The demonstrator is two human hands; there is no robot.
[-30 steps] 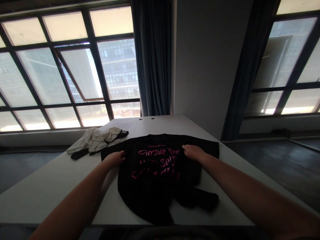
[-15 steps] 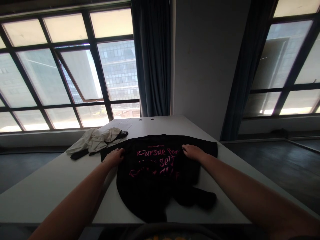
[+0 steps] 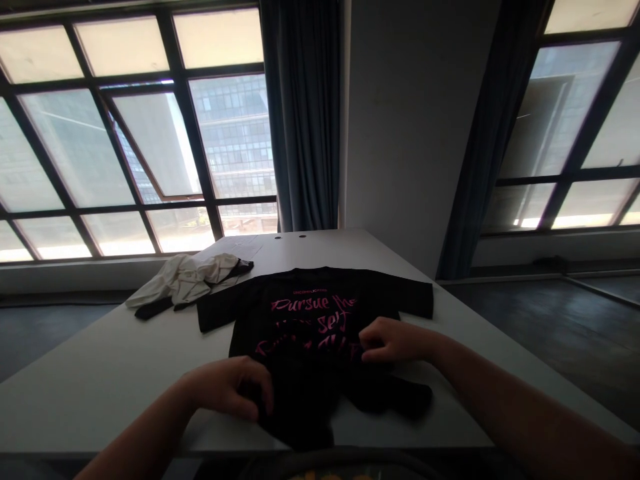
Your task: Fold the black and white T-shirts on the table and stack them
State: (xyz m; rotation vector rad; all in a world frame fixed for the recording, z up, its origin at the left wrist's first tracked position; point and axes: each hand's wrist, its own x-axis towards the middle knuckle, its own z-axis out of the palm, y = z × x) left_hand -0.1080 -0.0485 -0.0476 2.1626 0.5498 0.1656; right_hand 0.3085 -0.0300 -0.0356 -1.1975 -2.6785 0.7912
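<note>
A black T-shirt (image 3: 305,387) with pink lettering across it lies on the white table (image 3: 125,387), sleeves spread to both sides. Its lower part is rumpled, with a dark bunched piece of cloth (image 3: 395,397) sticking out at the lower right. My left hand (image 3: 233,387) hovers over the shirt's lower left edge, fingers bent and thumb apart, nothing seen in them. Over the right side of the print is my right hand (image 3: 393,340), its fingers curled with a gap to the thumb. Whether its fingertips touch the fabric is unclear.
A crumpled white and black garment (image 3: 187,280) lies at the table's left edge. Two dark round holes (image 3: 290,237) show near its far end. Beyond stand a blue curtain (image 3: 305,120), a grey pillar (image 3: 400,133) and windows, one tilted open.
Both hands have left the shirt's shoulder area and come nearer to me, the left one farther. The left sleeve is now uncovered. The shirt has stayed nearly in place.
</note>
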